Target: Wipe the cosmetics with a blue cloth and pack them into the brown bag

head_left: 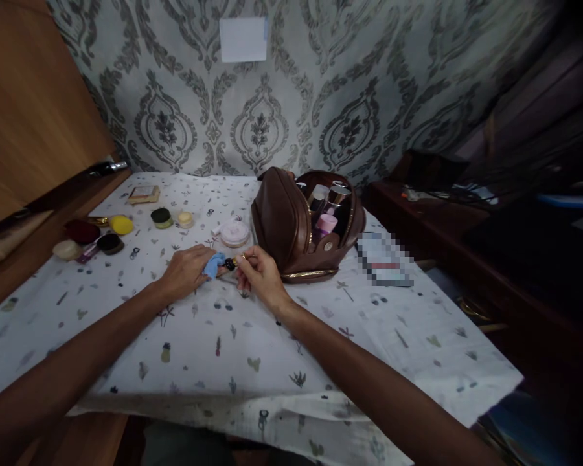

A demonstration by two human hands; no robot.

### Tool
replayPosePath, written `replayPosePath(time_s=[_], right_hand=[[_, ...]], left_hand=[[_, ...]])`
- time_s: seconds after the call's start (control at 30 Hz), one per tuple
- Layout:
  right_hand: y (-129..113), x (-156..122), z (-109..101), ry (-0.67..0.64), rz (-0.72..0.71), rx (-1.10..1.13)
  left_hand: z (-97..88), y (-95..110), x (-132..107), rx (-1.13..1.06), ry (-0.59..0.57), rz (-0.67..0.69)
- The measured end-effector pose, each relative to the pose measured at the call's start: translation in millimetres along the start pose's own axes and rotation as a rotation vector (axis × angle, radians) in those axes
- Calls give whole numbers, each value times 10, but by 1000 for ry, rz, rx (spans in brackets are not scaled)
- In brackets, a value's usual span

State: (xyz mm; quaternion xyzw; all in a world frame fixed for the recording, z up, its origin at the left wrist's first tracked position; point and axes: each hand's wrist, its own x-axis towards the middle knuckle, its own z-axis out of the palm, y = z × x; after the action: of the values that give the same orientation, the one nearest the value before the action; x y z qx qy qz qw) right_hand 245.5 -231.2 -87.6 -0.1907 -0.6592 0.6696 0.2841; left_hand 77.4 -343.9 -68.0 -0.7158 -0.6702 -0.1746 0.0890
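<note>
My left hand [185, 272] is closed on a light-blue cloth [214, 265] at the middle of the table. Right against the cloth is a small black-and-gold item [230, 263], its kind too small to tell. My right hand [265, 279] pinches the gold end of that item. Just behind both hands lies a round, pale pink-white compact [234, 233]. A brown leather cosmetics bag [284, 217] stands beside my right hand, unzipped, with a pink-capped bottle [326, 223] and other bottles inside.
At the left lie a yellow makeup sponge [121, 224], a dark round container [109, 244] and several other cosmetics. Two small jars, one dark-lidded [162, 218], sit further back, near a flat box [144, 194]. A blurred-out flat item [385, 260] lies right of the bag.
</note>
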Motion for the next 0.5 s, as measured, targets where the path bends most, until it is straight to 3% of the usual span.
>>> replayPosePath(time_s=[0.23, 0.5], right_hand=[[2, -10, 6, 29, -20, -55], [-61, -5, 0, -10, -73, 30]], left_hand=[[3, 84, -1, 14, -22, 92], [-18, 37, 16, -297, -33, 22]])
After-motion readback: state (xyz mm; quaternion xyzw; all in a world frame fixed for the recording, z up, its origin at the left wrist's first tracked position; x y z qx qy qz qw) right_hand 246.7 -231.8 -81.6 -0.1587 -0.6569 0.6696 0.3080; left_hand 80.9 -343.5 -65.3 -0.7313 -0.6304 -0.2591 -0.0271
